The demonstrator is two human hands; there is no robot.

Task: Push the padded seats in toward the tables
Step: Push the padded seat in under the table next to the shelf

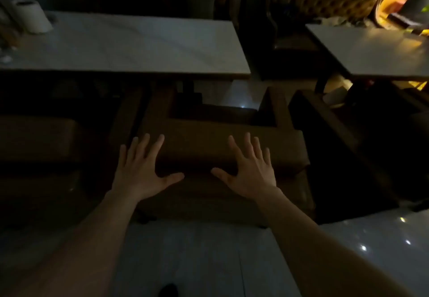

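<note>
A dark brown padded seat (197, 143) with armrests stands in front of me, its backrest top toward me and its front reaching under the white marble table (130, 43). My left hand (141, 169) lies flat with fingers spread at the left end of the backrest. My right hand (248, 169) lies the same way toward the right end. Neither hand grips anything. A second padded seat (39, 138) sits to the left at the same table. A third dark seat (343, 138) stands to the right by another white table (371, 50).
A white paper roll (31, 15) stands on the far left of the near table. Tufted brown benches (325, 1) line the far side. Glossy tiled floor (209, 250) lies under me, with a narrow gap between the middle and right seats. The room is dim.
</note>
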